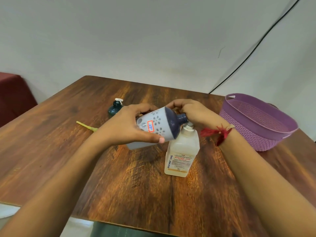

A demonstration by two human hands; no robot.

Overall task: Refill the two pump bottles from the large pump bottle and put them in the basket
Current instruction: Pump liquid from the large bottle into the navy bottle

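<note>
At frame centre, the left grip [130, 124] was closed around the tilted flowered bottle [159, 124]. Its neck met the large pump bottle [183, 151], whose pump head the right grip [195, 112] curled over. The basket [256, 130] stood at right.

A wooden table [130, 185] with dark, streaked grain fills the lower half of the view, its far edge against a plain pale wall [136, 40]. A black cable [256, 43] runs slantwise down the wall from the upper right to the table's far edge. A short dark mark [221, 51] shows on the wall left of the cable. A maroon seat [13, 94] stands beyond the table's left side. A thin yellow tube [85, 125] lies flat on the table, left of centre.
</note>
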